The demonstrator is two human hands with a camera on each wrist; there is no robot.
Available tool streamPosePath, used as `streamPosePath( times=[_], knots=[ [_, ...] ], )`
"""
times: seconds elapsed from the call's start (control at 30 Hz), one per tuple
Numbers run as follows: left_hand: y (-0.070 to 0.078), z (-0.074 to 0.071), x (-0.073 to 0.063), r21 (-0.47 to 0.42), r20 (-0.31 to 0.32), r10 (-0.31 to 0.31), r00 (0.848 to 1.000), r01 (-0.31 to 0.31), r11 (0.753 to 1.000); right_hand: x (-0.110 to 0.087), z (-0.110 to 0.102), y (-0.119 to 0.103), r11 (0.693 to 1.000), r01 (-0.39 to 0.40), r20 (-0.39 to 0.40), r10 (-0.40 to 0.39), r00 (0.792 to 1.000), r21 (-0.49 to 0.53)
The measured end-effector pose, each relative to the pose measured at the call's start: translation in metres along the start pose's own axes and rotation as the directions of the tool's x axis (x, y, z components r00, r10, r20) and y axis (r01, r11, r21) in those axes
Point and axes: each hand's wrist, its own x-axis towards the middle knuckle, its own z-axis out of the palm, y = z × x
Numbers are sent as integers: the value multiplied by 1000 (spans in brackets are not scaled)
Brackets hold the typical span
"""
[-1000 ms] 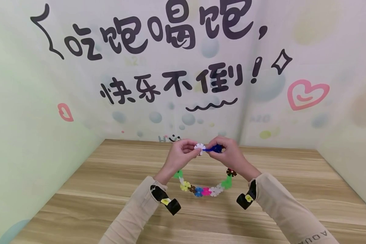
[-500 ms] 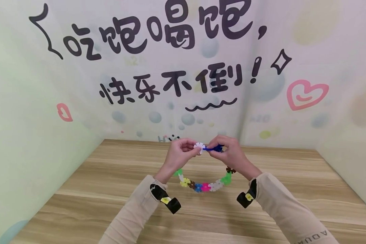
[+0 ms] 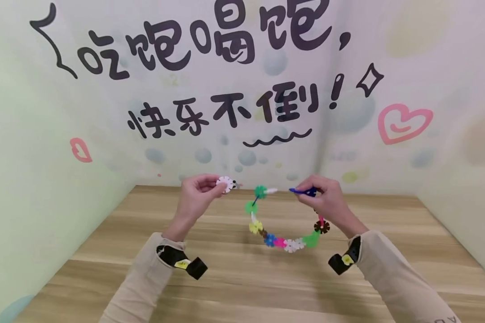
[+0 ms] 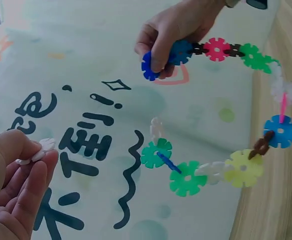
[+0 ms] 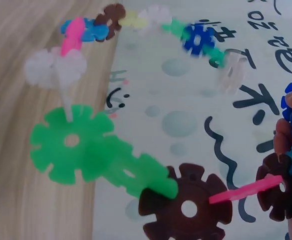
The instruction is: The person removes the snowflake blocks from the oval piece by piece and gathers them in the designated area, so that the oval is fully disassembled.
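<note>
My left hand (image 3: 195, 197) pinches a white notched snowflake disc (image 3: 224, 183) between thumb and fingers. In the left wrist view, the white plastic (image 4: 46, 145) there looks like more than one disc. To the right, my right hand (image 3: 324, 196) pinches a dark blue snowflake disc (image 4: 148, 67) at one end of a chain of interlocked discs (image 3: 256, 226) in many colours. This chain hangs in a curve above the table. Its other end, a white disc (image 3: 271, 191) slotted into a green disc (image 3: 260, 192), stands free between the hands, touching neither.
Below the chain lies a wood-grain table (image 3: 242, 287). A pale printed cloth wall (image 3: 210, 112) with black lettering rises behind it, and side walls (image 3: 20, 202) close in on the left and right. Both wrists carry black cameras (image 3: 196, 268).
The hands, close together before at the white and dark blue discs, have parted. My left hand moved left with its white disc, my right hand moved right, and the chain's free end came into sight.
</note>
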Motion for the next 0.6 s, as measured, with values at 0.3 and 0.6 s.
streamPosePath(
  times=[0.3,0.6],
  knots=[
    [-17,-19,-6,73,86,-68,994,62,995,2,0,-19,999,-33,34,34,999,-14],
    [-68,-43,-17,144,169,-280,945,257,956,-9,2,2,1000,2,46,-1,999,-25]
  ],
)
